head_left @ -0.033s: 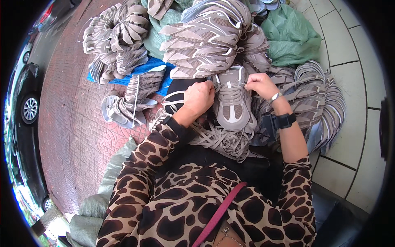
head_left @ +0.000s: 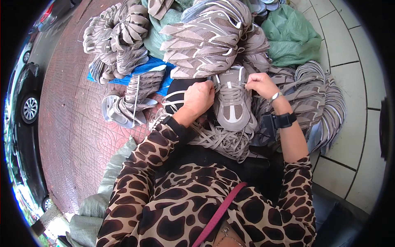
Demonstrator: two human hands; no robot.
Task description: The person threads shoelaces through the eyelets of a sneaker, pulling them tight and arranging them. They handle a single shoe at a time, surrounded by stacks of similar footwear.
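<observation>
A grey-beige shoe upper (head_left: pixel 231 112) lies in front of me with its toe toward me, a shoelace (head_left: pixel 229 94) crossing its eyelet rows. My left hand (head_left: pixel 199 98) is closed at the upper's left edge, pinching a lace whose pale loop hangs out to the left. At the right eyelet edge, the thumb and forefinger of my right hand (head_left: pixel 263 87) pinch the lace's other side. The fingertips partly hide both lace ends. Just below the toe sits a tangled heap of loose laces (head_left: pixel 226 142), on a black surface over my lap.
Stacked shoe uppers (head_left: pixel 205 43) rise just beyond my hands. More nested uppers (head_left: pixel 317 103) are at the right, and tied bundles (head_left: pixel 113 31) at the far left. A green sack (head_left: pixel 291 35) stands at the back right, and a blue sheet (head_left: pixel 164 82) is under the left bundles. Parked cars (head_left: pixel 31 109) line the left.
</observation>
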